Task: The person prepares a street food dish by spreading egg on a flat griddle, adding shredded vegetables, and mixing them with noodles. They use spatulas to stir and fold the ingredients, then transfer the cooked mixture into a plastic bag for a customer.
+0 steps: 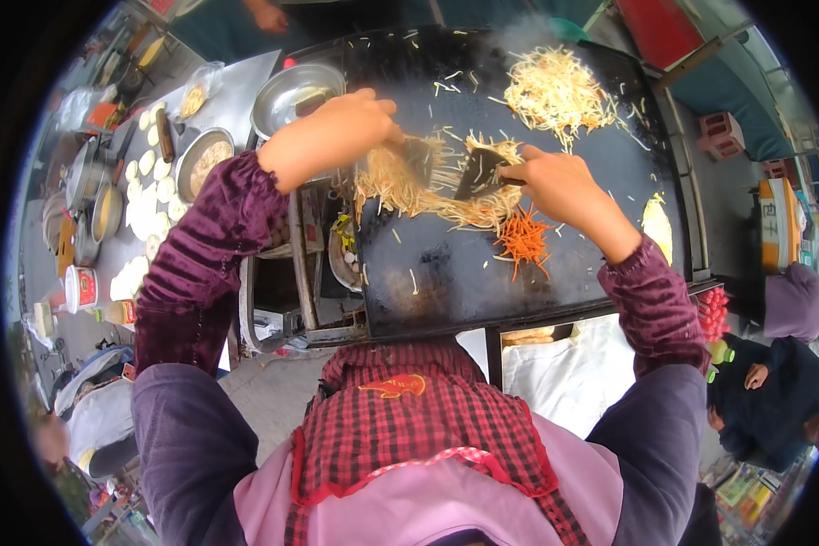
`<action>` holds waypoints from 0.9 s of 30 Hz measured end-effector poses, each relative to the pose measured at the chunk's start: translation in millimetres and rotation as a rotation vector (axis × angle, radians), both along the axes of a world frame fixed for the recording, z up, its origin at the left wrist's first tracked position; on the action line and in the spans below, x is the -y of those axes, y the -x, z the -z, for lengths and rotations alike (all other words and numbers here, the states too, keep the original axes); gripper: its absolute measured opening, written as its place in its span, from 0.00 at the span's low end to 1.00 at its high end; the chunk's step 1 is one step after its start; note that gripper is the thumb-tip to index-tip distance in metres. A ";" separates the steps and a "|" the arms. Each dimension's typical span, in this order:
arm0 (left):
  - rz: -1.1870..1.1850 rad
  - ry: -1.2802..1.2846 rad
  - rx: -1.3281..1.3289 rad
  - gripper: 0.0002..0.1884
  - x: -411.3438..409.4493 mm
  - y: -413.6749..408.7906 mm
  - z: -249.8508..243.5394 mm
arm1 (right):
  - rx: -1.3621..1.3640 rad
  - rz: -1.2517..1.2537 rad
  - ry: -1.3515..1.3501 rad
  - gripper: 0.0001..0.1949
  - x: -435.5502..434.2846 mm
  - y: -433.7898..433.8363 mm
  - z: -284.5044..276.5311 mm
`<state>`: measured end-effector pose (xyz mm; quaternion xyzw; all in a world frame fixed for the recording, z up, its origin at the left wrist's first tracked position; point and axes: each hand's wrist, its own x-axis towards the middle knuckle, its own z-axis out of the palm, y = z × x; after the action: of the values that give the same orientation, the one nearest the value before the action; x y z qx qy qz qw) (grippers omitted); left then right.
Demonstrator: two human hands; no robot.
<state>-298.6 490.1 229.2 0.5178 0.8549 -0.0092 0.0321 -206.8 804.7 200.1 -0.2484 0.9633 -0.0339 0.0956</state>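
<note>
My left hand point(351, 133) grips a scraper with a dark flat blade point(420, 162), blurred, over a heap of pale shredded food point(389, 188). In my right hand point(561, 183) is a second scraper, its dark blade point(478, 175) tilted against the right part of that heap, with pale strands stuck to it. Both blades are above the black griddle point(443, 273), a short gap apart. Orange carrot shreds point(524, 239) lie just below the right blade, touching the heap's edge. Farther back on the right, a larger mound of pale shreds point(556, 89) sits near rising steam.
Left of the griddle stand a metal basin point(265, 99) and a bowl of filling point(211, 160), with several dough pieces point(147, 164) beyond. A yellowish flat food piece point(657, 228) lies by the griddle's right edge. Another person's hand point(269, 17) shows at the top; a person in dark clothes point(768, 403) is at right.
</note>
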 end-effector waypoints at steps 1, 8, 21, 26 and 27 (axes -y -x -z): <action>0.006 -0.016 -0.021 0.20 1.2 -1.5 -1.8 | -0.007 0.010 0.007 0.18 -0.7 -2.4 -1.7; -0.042 -0.110 -0.042 0.18 21.4 -37.8 -4.6 | -0.049 0.032 0.035 0.18 7.8 -25.7 -9.6; -0.660 -0.195 0.108 0.13 38.8 -35.0 41.8 | -0.112 0.199 0.123 0.11 105.2 63.1 34.8; -0.605 -0.115 0.160 0.14 12.8 -71.5 19.0 | -0.056 0.449 0.001 0.12 47.6 13.1 26.1; -0.555 -0.178 0.138 0.13 15.3 -92.2 20.9 | -0.090 0.483 0.037 0.13 40.3 -15.6 38.6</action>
<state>-206.4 474.8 208.3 0.2645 0.9569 0.1104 0.0459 -191.2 764.3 161.5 -0.0138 0.9973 -0.0621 0.0371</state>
